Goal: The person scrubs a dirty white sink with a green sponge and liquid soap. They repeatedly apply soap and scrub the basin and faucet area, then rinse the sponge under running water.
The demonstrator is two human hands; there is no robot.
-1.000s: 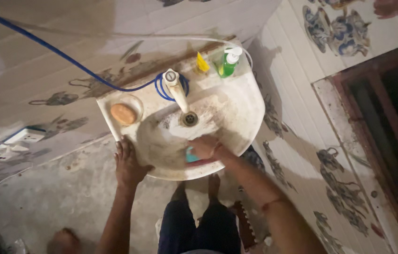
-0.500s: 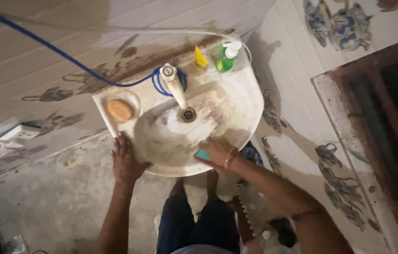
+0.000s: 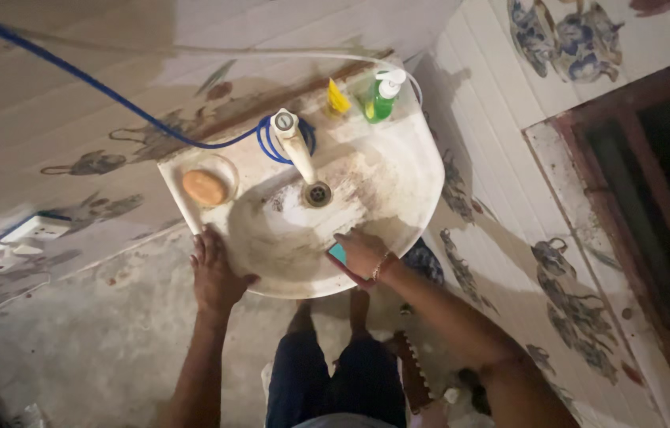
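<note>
A stained white wash basin [image 3: 418, 170] is fixed to the wall, seen from above. My left hand [image 3: 214, 272] rests flat on its near left rim, fingers spread. Inside the bowl near the front rim, my right hand [image 3: 361, 254] presses a teal sponge [image 3: 338, 253] against the dirty surface. The cream tap [image 3: 293, 143] points toward the drain [image 3: 317, 193] in the bowl's middle.
An orange soap bar [image 3: 204, 187] lies in the basin's left dish. A green dispenser bottle [image 3: 381, 97] and a yellow bottle [image 3: 338, 98] stand at the back rim. A blue hose [image 3: 105, 91] coils round the tap. A wall socket [image 3: 38, 228] sits left; a brush [image 3: 412, 369] lies on the floor.
My right hand and the sponge slid from the bowl's middle toward the near right rim. My left hand stayed on the left rim.
</note>
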